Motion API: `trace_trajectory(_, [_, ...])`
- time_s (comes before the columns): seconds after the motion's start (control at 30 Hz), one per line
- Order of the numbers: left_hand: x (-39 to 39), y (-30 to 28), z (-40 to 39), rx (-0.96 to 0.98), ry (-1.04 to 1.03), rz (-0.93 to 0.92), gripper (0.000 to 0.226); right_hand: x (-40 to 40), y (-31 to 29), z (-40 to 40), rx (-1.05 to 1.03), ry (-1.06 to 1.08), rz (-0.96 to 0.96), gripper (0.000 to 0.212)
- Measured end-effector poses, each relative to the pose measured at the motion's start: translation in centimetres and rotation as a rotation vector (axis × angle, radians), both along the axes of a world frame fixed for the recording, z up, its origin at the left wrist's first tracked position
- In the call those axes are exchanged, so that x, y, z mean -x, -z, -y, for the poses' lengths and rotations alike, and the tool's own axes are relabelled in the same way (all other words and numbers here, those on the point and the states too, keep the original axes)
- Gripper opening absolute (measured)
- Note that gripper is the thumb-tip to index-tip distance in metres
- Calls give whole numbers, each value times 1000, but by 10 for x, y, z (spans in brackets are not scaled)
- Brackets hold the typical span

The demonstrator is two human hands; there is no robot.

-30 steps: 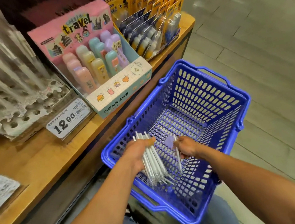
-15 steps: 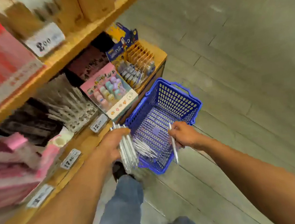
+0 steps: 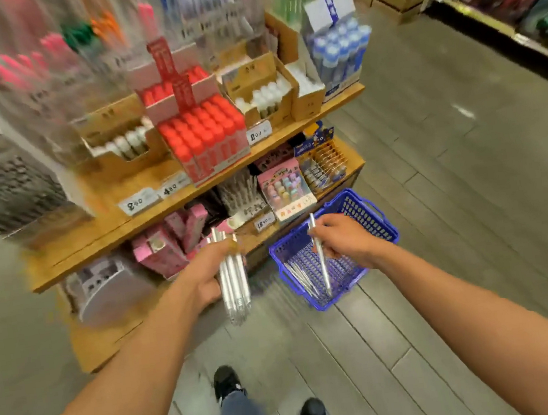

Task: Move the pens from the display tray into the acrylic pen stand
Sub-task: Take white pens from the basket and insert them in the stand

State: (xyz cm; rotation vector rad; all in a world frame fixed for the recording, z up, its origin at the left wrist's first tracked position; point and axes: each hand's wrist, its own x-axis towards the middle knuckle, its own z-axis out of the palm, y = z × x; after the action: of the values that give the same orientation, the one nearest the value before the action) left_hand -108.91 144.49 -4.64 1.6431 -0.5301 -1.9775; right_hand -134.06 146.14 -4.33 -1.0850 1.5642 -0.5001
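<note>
Your left hand (image 3: 210, 277) grips a bunch of pens (image 3: 234, 281) around the middle. Your right hand (image 3: 346, 241) pinches one pen (image 3: 319, 253) near its top, tip down. More pens (image 3: 303, 277) lie in the blue basket (image 3: 380, 225) at 5 o'clock from the shelf. Pens look light, stiff and smooth, so they may slip; hold mid-barrel. Both arms reach forward. I can't pick out the acrylic stand.

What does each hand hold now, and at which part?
The left hand grips a bundle of silver pens around its upper half. The right hand pinches a single silver pen near its upper end.
</note>
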Motion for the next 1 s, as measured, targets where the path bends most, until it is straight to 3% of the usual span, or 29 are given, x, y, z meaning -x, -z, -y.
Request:
trace_trajectory(0.13, [-76, -44, -17, 2, -138, -17, 19, -68, -35, 11, 9, -80, 38, 19])
trace_trajectory(0.23, [-138, -68, -25, 20, -199, -69, 32, -130, -54, 24, 22, -169, 24, 27])
trace_trajectory(0.43, [-253, -116, -24, 53, -279, -14, 5, -256, -93, 50, 52, -305, 54, 21])
trace_trajectory(0.53, [-295, -140, -15, 106, -312, -36, 9, -303, -117, 67, 35, -337, 106, 21])
trace_trajectory(0.73, [-342, -176, 12, 228, -335, -3, 33, -367, -154, 103, 113, -419, 134, 15])
trace_trajectory(1.0, [-383, -201, 70, 277, -394, -3, 36, -421, -179, 184, 137, -507, 207, 24])
